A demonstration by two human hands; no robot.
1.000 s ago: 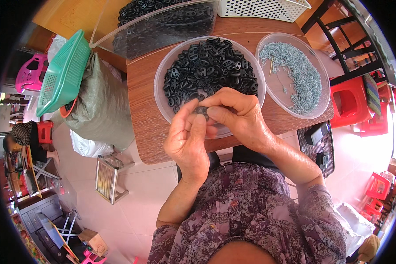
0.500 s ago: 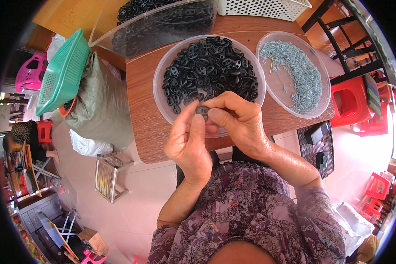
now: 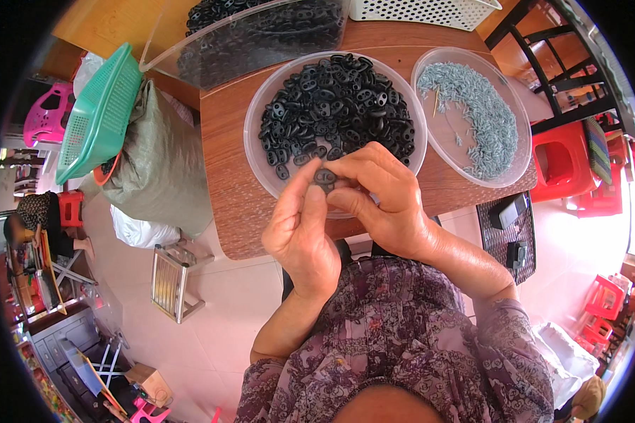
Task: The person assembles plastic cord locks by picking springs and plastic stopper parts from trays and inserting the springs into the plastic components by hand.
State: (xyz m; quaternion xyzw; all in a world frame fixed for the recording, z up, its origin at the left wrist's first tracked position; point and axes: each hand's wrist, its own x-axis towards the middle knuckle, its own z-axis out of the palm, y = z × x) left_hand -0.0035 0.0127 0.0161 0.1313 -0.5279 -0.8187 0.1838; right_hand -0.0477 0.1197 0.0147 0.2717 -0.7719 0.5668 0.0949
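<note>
I see my left hand and right hand pinching 1 small black oval piece together, fingertips clenched on it; it sits above the near rim of the clear bowl of black pieces, beside the tray of grey pins.

Both hands pinch one small black part right over the near rim of the round clear tray of black parts. Straight ahead of the grip: blocked low by that tray's rim and heaped pieces. Ahead-right: second clear tray with grey pins, the two rims nearly touching, so no gap between them. Further ahead: clear bin of black parts and white basket close off the far table edge. Left of the grip: bare strip of wooden table, free; beyond its edge a grey sack and green basket. Below the grip, toward the body: open air above the lap. Right of the right hand: narrow bare table in front of the pin tray.
</note>
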